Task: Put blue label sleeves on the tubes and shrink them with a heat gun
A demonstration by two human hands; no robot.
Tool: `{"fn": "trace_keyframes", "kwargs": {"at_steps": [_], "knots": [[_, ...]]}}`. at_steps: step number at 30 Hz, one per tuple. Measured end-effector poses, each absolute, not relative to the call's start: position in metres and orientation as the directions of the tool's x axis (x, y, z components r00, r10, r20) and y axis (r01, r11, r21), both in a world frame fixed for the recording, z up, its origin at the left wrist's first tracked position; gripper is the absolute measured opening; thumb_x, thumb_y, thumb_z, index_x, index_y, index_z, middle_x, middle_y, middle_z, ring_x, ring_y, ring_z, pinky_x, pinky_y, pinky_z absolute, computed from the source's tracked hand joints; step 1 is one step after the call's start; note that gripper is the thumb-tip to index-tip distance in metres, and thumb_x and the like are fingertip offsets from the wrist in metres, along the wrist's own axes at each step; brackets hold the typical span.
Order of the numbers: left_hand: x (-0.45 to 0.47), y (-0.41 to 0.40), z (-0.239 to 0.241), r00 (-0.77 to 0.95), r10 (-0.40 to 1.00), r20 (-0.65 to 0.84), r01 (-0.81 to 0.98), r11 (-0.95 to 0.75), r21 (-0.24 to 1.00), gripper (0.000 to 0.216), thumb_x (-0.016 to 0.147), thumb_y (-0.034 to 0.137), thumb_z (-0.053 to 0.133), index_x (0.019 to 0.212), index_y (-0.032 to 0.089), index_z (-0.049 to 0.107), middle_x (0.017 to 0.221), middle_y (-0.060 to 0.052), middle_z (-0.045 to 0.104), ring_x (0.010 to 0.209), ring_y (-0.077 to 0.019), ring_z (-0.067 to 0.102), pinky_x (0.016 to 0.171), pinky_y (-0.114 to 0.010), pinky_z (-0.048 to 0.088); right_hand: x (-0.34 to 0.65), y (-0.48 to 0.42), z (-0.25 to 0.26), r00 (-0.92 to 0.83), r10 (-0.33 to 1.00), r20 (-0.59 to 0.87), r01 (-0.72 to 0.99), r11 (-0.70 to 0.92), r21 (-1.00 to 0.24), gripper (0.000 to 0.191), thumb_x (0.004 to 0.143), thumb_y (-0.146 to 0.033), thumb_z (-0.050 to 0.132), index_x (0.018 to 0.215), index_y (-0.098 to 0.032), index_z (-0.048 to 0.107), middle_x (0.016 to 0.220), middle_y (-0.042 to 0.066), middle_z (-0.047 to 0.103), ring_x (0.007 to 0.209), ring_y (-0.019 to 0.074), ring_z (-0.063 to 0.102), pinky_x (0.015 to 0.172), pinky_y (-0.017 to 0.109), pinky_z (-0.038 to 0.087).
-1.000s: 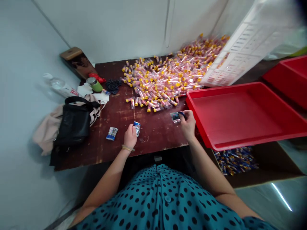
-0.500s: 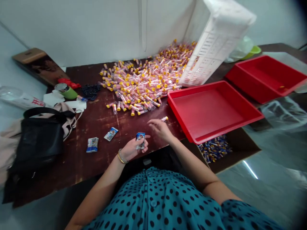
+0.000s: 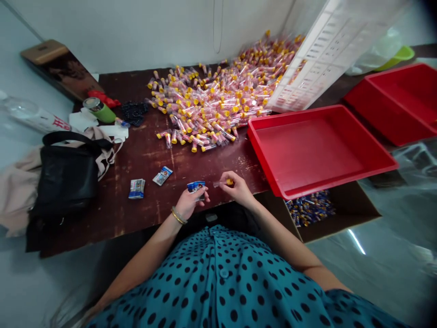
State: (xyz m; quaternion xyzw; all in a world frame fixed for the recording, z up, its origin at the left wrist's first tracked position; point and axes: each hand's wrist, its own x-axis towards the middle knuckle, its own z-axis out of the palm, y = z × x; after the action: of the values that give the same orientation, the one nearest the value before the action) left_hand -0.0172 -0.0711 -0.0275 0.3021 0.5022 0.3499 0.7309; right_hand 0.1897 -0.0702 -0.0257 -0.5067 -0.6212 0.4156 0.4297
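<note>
A small blue printed packet is gripped by my left hand, between thumb and fingers. To its right, my right hand pinches a clear tube with a yellow cap; its clear end points toward the packet, with a gap between them. Two groups of similar packets lie on the table to the left: a stack and some loose ones. Behind both hands spreads a large pile of yellow-capped tubes with pink contents.
A red tray sits at the table's right edge, above a cardboard box of blue packets. Behind it stand a white basket and another red bin. At left are a black bag and a green cup.
My right hand has closed on the yellow-capped tube that lay near the red tray and brought it toward the left hand. The left hand still grips its packet. The view has shifted slightly.
</note>
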Motion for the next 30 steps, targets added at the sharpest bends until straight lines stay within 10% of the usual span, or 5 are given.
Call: {"fn": "trace_keyframes", "kwargs": {"at_steps": [11,18,30], "knots": [[0.007,-0.083,-0.02,0.057,0.868,-0.494,-0.324,0.484,0.813,0.039,0.053,0.034,0.088,0.08,0.014,0.068,0.071,-0.001,0.069,0.061,-0.0137,0.064,0.049,-0.023,0.053,0.174,-0.068,-0.006,-0.279,0.953,0.116,0.382,0.22,-0.898,0.015,0.083,-0.034,0.069,0.083,-0.02,0.064,0.105,0.005,0.054,0.097,0.0166,0.057,0.086,0.028,0.045],[-0.001,-0.082,-0.008,0.224,0.799,-0.559,-0.209,0.599,0.773,0.041,0.058,0.036,0.086,0.086,0.013,0.068,0.071,-0.002,0.067,0.06,-0.014,0.064,0.046,-0.022,0.05,0.178,-0.067,-0.004,-0.263,0.96,0.094,0.35,0.185,-0.918,0.023,0.085,-0.035,0.067,0.072,-0.018,0.06,0.091,0.002,0.057,0.082,0.0137,0.056,0.078,0.026,0.044],[-0.018,-0.082,-0.009,0.302,0.792,-0.53,-0.092,0.578,0.811,0.036,0.059,0.039,0.086,0.068,0.013,0.063,0.056,-0.001,0.06,0.05,-0.0093,0.052,0.039,-0.018,0.032,0.221,-0.054,0.002,-0.032,0.999,-0.025,0.01,-0.025,-1.0,0.026,0.08,-0.041,0.07,0.095,-0.021,0.062,0.095,0.003,0.065,0.083,0.0146,0.059,0.072,0.026,0.047]]}}
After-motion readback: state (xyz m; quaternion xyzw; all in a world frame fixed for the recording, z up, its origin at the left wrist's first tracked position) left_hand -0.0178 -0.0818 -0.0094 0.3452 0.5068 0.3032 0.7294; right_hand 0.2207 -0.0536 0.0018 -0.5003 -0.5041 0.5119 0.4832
